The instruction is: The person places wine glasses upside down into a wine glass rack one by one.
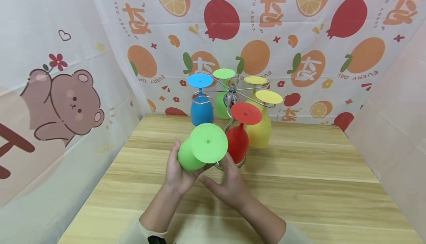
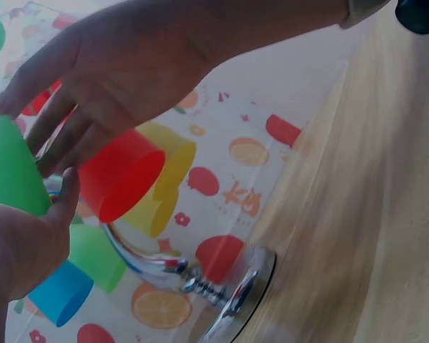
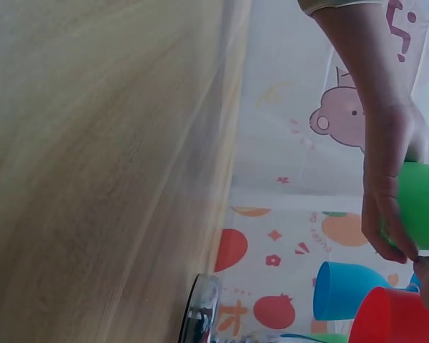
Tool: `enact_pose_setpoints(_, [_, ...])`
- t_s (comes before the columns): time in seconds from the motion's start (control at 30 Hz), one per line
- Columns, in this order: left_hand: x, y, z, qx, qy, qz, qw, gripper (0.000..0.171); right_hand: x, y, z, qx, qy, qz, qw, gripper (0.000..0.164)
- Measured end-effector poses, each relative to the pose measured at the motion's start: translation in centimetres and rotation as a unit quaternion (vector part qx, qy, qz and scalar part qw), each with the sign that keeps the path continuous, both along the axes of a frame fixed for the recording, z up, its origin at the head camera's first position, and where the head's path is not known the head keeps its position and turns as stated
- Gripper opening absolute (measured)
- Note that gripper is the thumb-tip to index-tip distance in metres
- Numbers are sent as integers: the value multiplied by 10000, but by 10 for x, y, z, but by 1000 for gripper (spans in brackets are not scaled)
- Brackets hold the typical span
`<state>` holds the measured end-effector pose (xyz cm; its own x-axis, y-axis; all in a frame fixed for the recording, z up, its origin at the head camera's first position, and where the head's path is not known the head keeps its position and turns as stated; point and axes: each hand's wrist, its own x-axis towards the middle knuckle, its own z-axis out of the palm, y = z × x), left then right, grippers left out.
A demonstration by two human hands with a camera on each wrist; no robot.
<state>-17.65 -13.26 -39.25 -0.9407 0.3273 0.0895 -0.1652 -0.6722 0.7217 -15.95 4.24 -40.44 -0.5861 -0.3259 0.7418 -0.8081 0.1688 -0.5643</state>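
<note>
My left hand (image 1: 181,173) cups the bowl of a green plastic goblet (image 1: 209,143), which is tilted upside down with its flat round foot toward the head camera. The left wrist view shows the fingers curled under that green bowl (image 2: 14,168). Close by on the right is my right hand (image 1: 231,185), fingers loosely extended beside the goblet; whether they touch it I cannot tell. Just beyond, a red goblet (image 1: 237,142) hangs upside down from a metal stemware rack (image 1: 232,88). Its curved stem and round base (image 2: 254,286) appear in the left wrist view.
On the same rack hang a blue goblet (image 1: 201,111), another green goblet (image 1: 221,105) and two yellow goblets, the nearer yellow goblet (image 1: 261,129) at right. The rack stands on a wooden table (image 1: 316,185). Printed cloth (image 1: 186,26) encloses the back and sides.
</note>
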Motion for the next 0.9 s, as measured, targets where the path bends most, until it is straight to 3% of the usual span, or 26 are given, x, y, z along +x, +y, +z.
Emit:
enact_pose_setpoints(0.2, [10, 3, 1, 180, 337, -465, 9982, 62, -1, -5, 2, -104, -32, 117, 9999, 85])
enact_pose_setpoints(0.5, [16, 6, -6, -17, 279, -602, 9978, 61, -2, -6, 2, -50, 255, -96, 9996, 82])
enact_pose_setpoints(0.9, [15, 6, -9, -148, 571, -991, 9933, 62, -1, -1, 5, -119, -245, 211, 9994, 82])
